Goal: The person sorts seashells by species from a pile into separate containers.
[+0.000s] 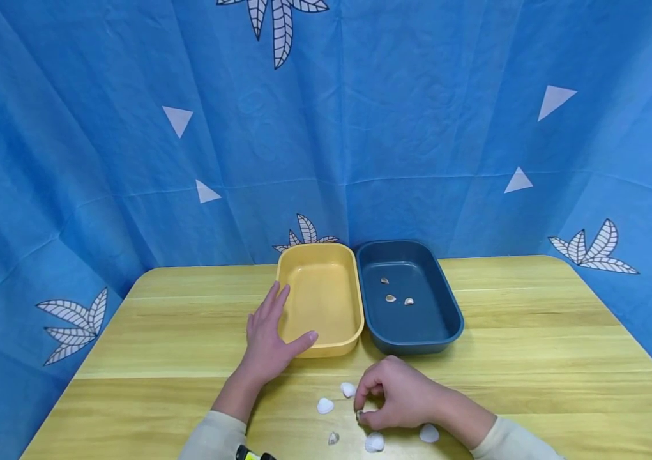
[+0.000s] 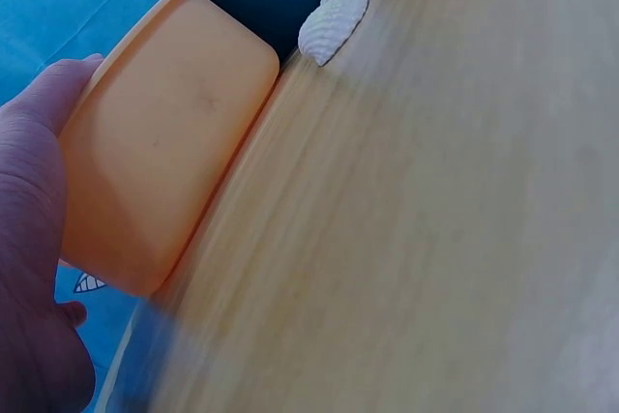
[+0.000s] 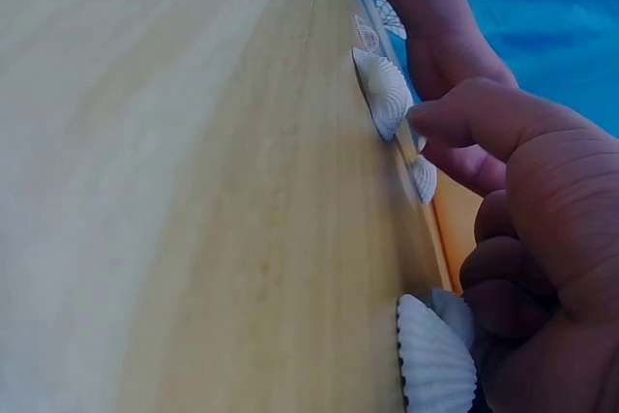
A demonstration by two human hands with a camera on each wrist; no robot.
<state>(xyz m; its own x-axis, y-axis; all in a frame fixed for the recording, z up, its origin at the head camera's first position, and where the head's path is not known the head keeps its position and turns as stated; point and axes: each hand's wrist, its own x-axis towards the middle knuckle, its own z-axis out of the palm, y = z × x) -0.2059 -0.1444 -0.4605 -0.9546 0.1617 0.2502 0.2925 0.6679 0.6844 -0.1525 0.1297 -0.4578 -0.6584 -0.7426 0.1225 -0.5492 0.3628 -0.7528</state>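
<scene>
My left hand (image 1: 268, 348) rests on the yellow tray (image 1: 319, 351), fingers fairly straight along its left side and thumb over the near rim. In front of the trays, the thumb and forefinger of my right hand (image 1: 400, 393) pinch a small snail-like shell (image 1: 359, 415) low over the table. White ribbed shells lie around that hand: one shell (image 1: 374, 441) just below it, another shell (image 1: 429, 433) under the wrist, a third shell (image 1: 348, 390) by the knuckles. A fourth white shell (image 1: 325, 406) and a small brownish shell (image 1: 334, 438) lie to its left.
Beside the yellow tray stands a dark blue tray (image 1: 417, 349) with three small brownish shells (image 1: 409, 301) inside. Both are at the back of the wooden table (image 1: 532, 358), against a blue curtain (image 1: 394, 128). A black and yellow object (image 1: 253, 453) shows by the left sleeve.
</scene>
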